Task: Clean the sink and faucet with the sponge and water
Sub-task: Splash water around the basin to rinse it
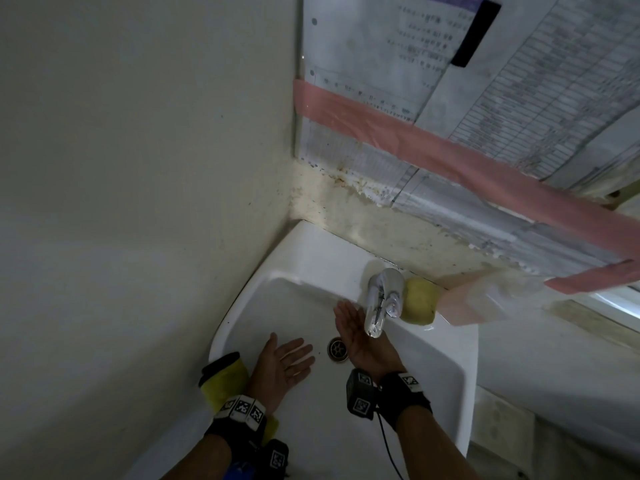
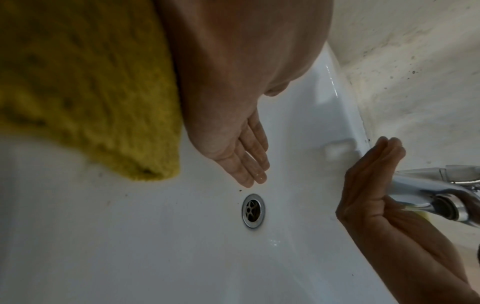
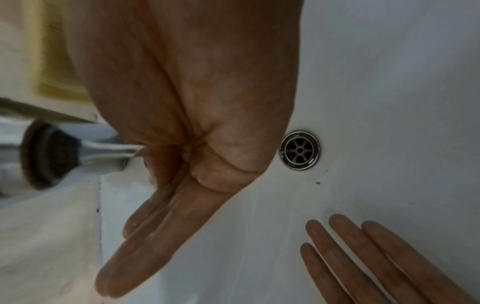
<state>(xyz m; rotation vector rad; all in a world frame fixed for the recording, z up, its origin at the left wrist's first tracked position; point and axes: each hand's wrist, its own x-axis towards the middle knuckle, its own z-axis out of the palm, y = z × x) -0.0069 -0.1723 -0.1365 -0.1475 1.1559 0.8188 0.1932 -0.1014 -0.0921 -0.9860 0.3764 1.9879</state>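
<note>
From the head view, the white ceramic sink [image 1: 298,258] sits in a corner; the right hand [image 1: 356,336] lies flat-fingered, palm up, beneath the chrome faucet spout [image 1: 377,306], which hides part of the palm, while the left hand [image 1: 282,367] spreads open in the basin beside the round metal drain [image 1: 338,348]. The yellow sponge [image 1: 419,301] rests on the ledge behind the faucet — held by neither hand. The left wrist view is half blocked by a blurred yellow cloth [image 2: 85,86]. In the right wrist view the spout's mouth [image 3: 52,152] is blurred; flowing water cannot be made out.
</note>
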